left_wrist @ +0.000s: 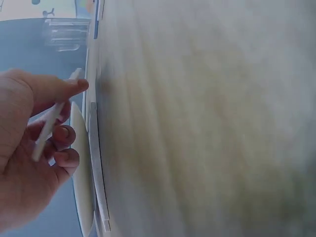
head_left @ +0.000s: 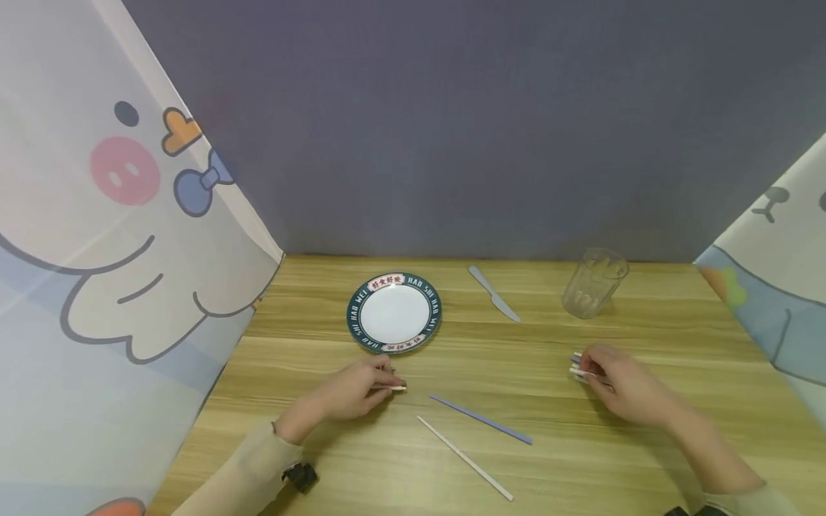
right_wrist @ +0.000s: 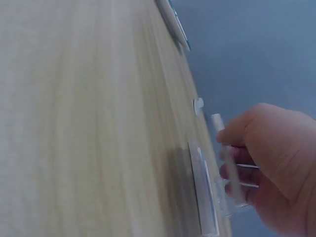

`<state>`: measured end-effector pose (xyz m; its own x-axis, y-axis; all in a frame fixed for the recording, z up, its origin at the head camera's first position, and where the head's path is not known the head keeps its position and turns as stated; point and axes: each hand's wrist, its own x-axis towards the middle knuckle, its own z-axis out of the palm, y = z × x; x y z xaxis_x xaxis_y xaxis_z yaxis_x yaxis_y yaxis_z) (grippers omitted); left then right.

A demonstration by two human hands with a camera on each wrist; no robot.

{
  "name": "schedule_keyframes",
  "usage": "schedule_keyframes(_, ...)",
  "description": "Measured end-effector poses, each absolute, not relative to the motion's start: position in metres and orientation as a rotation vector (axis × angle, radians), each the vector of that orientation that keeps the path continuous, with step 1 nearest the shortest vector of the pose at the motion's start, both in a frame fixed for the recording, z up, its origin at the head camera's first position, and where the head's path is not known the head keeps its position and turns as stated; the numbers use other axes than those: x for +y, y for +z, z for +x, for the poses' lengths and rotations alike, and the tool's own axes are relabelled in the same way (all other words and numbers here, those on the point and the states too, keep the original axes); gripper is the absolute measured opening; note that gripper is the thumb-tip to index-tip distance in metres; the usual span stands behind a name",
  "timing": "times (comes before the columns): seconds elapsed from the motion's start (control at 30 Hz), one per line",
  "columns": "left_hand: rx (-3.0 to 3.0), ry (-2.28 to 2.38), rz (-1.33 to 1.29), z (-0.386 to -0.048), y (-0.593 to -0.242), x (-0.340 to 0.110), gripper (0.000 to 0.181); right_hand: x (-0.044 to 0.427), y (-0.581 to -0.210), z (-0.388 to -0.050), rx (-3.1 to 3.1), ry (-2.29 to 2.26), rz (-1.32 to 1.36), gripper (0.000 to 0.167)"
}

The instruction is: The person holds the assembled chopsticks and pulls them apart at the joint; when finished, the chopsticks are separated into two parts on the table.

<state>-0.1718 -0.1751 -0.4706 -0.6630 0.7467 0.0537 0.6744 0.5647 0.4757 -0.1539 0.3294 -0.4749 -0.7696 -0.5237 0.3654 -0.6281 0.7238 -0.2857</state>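
Note:
My left hand (head_left: pixel 353 389) is just below the plate (head_left: pixel 431 342) and pinches a short-looking white stick (left_wrist: pixel 52 123) between thumb and fingers. Over on the right, my right hand (head_left: pixel 622 383) holds another white stick (right_wrist: pixel 232 173), thumb against fingers, a little above the table. White and purple sticks (right_wrist: pixel 203 192) lie close together beneath that hand, partly hidden by it in the head view. Between the hands lie a thin purple stick (head_left: pixel 480 418) and a thin white stick (head_left: pixel 464 457), both slanting and apart from each other.
A clear ribbed glass (head_left: pixel 590 287) stands at the back right. Left of it lies a pale grey-blue knife (head_left: pixel 493 292). The wooden table (head_left: pixel 310 301) ends at a dark grey back wall (head_left: pixel 452 143), with cartoon-printed cloths (head_left: pixel 58 344) at both sides.

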Motion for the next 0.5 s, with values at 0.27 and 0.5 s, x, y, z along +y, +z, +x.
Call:
schedule_keyframes(0.27, 2.72, 0.624, 1.255, -0.1739, -0.4728, -0.1789, 0.009, 0.3309, -0.4809, -0.1461, -2.751, 0.65, 0.946, 0.031)
schedule_keyframes(0.5, 2.725, 0.615, 1.103, -0.1743, -0.4698, -0.1778, 0.007, 0.3321, -0.4822, -0.1454, -2.73, 0.649, 0.949, 0.032)
